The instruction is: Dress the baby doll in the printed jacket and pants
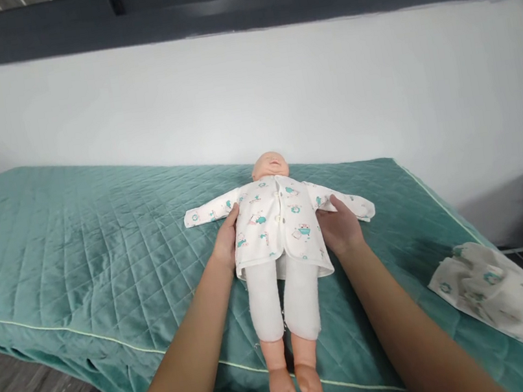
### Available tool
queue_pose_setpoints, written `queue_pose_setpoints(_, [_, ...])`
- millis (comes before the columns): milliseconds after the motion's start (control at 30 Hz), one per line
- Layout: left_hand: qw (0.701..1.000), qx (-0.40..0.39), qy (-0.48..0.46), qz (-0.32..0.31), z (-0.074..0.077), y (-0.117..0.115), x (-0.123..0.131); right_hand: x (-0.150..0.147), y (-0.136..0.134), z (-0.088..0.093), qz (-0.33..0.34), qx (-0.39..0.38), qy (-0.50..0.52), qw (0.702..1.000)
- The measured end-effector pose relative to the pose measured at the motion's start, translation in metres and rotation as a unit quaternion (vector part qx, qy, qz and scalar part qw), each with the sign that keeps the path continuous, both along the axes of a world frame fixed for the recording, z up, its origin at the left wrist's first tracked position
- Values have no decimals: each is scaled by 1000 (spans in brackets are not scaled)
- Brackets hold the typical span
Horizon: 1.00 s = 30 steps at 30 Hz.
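A baby doll lies face up on the green quilted bed cover, feet toward me, dressed in a white printed jacket and white leggings. Both jacket sleeves stretch out to the sides. My left hand grips the doll's torso through the jacket, thumb on top near the armpit. On the opposite side, my right hand is closed around the torso below the sleeve, its thumb raised against the sleeve. The fingers of both hands are partly hidden under the doll.
A crumpled white printed garment lies at the right edge of the green quilted cover. Behind the bed stands a white wall with a dark window frame above. At lower left are a grey floor and a black metal leg.
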State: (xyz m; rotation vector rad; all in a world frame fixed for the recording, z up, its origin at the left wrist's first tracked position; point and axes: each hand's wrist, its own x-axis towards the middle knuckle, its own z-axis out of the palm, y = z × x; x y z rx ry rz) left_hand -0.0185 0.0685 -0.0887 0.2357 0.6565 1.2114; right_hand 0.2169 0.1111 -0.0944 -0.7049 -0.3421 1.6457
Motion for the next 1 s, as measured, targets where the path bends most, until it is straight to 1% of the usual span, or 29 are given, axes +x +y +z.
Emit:
queue_pose_setpoints(67, [999, 21, -16, 26, -2, 4, -4, 12, 3, -4, -42, 16, 34, 998])
queue_pose_setpoints(167, [994, 40, -39, 99, -8, 14, -16, 36, 6, -7, -116, 29, 62, 991])
queue_pose_setpoints(300, [976, 35, -71, 203, -16, 33, -44, 60, 11, -6, -213, -1, 29, 977])
queue_pose_setpoints(433, [959, 32, -63, 275, -21, 41, -72, 65, 18, -4, -262, -22, 3, 965])
queue_pose_setpoints(533, [953, 18, -62, 295, -23, 40, -84, 66, 22, -4, -282, -26, 5, 959])
queue_pose_setpoints(733, [952, 26, -44, 303, -26, 39, -87, 67, 22, -4, -290, -22, 4, 957])
queue_pose_setpoints(867, [941, 26, -34, 335, -27, 38, -92, 65, 20, -3, -289, -18, 0, 957])
queue_pose_setpoints(1000, [930, 12, -29, 367, -25, 38, -100, 63, 18, -1, -278, -18, -13, 960])
